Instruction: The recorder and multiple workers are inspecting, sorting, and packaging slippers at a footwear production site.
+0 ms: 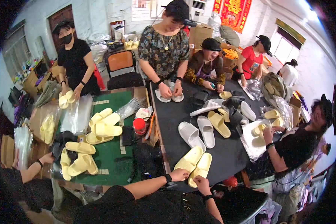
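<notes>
A pair of pale yellow slide slippers lies side by side at the near edge of the black table, toes pointing away from me. My left hand (pixel 179 174) is closed at the heel of the left yellow slipper (pixel 189 158). At the heel of the right yellow slipper (pixel 201 168), my right hand (pixel 202 186) has its fingers drawn together on the sole's edge. Just beyond this pair are two white slippers, one (pixel 190 133) to the left and the other (pixel 206 130) to the right. A single yellow slipper (pixel 219 124) rests beside them.
Black slippers (pixel 235 118) and more white ones are piled farther back. On the adjoining green table (pixel 117 164) stand yellow slippers (pixel 105 128), clear plastic bags (pixel 77 115) and a red-lidded jar (pixel 139 126). Several co-workers surround both tables; one at right handles yellow slippers over white wrapping (pixel 250 143).
</notes>
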The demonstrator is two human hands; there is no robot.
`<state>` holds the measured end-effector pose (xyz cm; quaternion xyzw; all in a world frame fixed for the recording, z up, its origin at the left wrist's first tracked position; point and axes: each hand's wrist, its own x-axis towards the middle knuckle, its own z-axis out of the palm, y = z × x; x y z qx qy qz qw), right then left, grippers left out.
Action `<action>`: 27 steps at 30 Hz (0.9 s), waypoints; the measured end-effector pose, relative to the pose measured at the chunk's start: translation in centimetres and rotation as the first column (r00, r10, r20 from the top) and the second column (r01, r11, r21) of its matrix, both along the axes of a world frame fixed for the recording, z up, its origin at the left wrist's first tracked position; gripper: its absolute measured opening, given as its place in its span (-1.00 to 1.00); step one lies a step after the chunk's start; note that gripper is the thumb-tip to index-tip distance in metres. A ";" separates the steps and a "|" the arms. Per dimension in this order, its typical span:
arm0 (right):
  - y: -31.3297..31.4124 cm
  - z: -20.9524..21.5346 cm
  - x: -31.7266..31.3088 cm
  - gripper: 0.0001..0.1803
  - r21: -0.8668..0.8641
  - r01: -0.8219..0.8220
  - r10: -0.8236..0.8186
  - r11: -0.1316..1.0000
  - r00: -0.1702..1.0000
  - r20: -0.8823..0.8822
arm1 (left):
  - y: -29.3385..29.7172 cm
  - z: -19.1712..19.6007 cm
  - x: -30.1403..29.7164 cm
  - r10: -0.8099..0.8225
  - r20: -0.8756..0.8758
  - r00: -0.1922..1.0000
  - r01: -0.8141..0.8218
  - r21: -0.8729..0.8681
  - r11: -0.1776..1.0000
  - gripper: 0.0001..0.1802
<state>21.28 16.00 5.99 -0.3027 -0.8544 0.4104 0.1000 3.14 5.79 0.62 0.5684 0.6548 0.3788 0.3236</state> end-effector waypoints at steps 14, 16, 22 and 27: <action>-2.1 -0.6 -1.0 -0.79 0.151 -0.126 0.125 0.980 0.992 0.016 | -0.9 2.3 -0.8 -0.016 0.114 0.993 0.029 -0.109 0.994 -0.80; -1.8 -0.3 -1.1 -0.79 0.142 -0.137 0.127 0.980 0.989 0.079 | -0.9 2.4 -0.8 -0.021 0.129 0.991 0.036 -0.113 0.993 -0.78; -1.7 0.5 -0.4 -0.80 0.179 -0.107 0.098 0.978 0.994 0.054 | -0.9 3.1 -1.3 0.069 -0.024 0.997 -0.072 -0.122 0.990 -0.73; -1.2 -3.3 0.3 -0.80 0.172 -0.010 -0.007 0.985 0.995 0.095 | -0.9 4.2 -1.3 0.054 0.116 0.992 -0.041 -0.111 0.993 -0.77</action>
